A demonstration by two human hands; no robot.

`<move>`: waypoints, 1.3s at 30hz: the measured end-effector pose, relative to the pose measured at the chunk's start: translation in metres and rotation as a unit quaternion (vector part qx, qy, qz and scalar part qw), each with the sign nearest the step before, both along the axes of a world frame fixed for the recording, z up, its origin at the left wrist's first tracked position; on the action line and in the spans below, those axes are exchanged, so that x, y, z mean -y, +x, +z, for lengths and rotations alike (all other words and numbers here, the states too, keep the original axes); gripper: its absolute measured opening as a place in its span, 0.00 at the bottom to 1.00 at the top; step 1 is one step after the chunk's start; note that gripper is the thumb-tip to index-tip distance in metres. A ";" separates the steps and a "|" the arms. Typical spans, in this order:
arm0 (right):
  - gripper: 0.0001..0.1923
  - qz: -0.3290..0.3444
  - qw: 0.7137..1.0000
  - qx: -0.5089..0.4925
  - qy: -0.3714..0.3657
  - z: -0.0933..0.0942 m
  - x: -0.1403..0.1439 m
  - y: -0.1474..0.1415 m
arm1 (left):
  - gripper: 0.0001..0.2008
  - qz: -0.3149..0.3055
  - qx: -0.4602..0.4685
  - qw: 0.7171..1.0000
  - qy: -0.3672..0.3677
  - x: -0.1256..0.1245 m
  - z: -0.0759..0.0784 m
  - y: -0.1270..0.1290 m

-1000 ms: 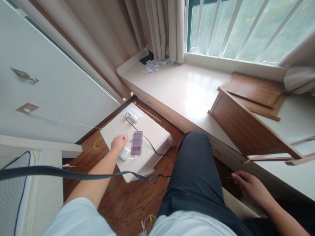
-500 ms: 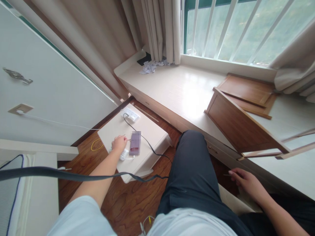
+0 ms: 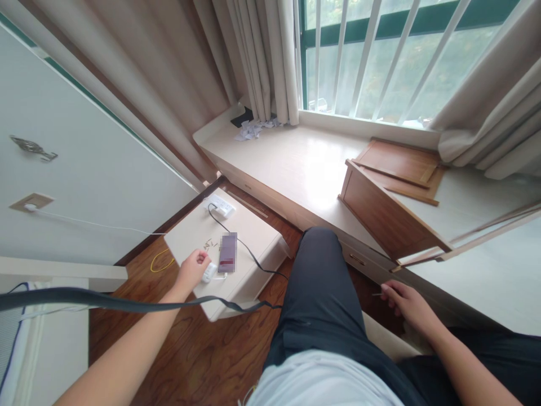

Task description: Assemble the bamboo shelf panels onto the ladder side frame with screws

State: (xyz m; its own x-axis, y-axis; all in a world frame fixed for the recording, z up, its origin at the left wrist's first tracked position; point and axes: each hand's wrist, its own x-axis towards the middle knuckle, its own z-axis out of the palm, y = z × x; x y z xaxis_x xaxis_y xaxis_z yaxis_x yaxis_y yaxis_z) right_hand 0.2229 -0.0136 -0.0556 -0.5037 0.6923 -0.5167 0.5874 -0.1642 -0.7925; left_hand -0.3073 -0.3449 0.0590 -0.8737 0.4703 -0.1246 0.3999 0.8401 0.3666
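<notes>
We're looking into a room of a home, a bedroom by the look of it: beige curtains [image 3: 253, 62] are hanging at the far side over a barred window [image 3: 372, 56], with a pale window seat [image 3: 296, 163] running beneath. On the near left a low white bedside cabinet [image 3: 249, 282] is sitting on wood flooring [image 3: 203, 349], a power strip [image 3: 218, 205] and phone [image 3: 227, 252] lying on top.

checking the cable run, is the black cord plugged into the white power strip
Touching. The head view shows the black cord ending right on the power strip, with no gap between them.
</notes>
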 end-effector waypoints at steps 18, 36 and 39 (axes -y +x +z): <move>0.24 -0.177 0.870 -0.422 -0.185 0.055 0.031 -0.002 | 0.10 -0.275 0.416 0.836 0.230 -0.155 0.019 0.337; 0.11 -0.259 0.939 -0.168 0.153 0.022 0.003 0.008 | 0.20 -0.112 0.713 0.668 0.182 -0.323 -0.090 0.392; 0.12 -0.271 0.936 -0.168 0.151 0.020 -0.003 0.007 | 0.17 -0.083 0.739 0.643 0.184 -0.327 -0.094 0.386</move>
